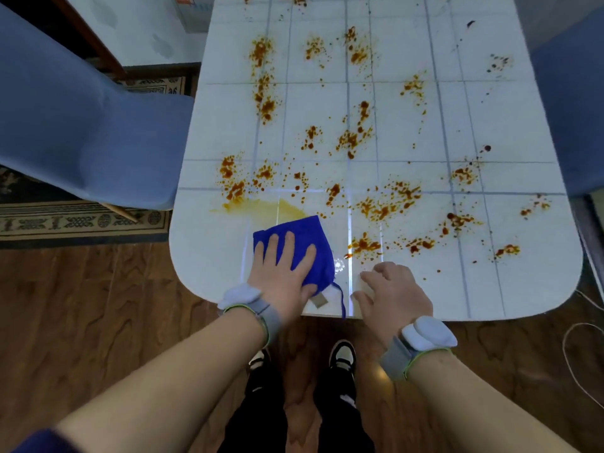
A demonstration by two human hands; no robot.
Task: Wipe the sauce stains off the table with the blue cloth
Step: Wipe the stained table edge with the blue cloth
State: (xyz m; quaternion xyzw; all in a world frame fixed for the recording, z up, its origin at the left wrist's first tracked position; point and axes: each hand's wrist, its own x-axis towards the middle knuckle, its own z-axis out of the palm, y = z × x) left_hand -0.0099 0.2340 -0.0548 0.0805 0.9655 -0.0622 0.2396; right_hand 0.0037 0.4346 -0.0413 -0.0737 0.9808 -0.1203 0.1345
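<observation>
White tile-patterned table with rounded corners (523,289): orange-brown sauce stains (382,207) spattered over nearly the whole top. A pale yellow smear (261,207) lies just beyond the cloth.

Crumpled blue cloth (310,233): flat on the near edge, left of centre.

Left hand (282,273): palm down on the cloth, fingers straight and spread, pressing.

Right hand (392,292): just beside the cloth at the table edge, fingers loosely bent, holding nothing.

Judgement: wiping is in its opening strokes, with most stains untouched. The next move calls for firm downward pressure, pushing the cloth forward and right through the nearest splatter.
</observation>
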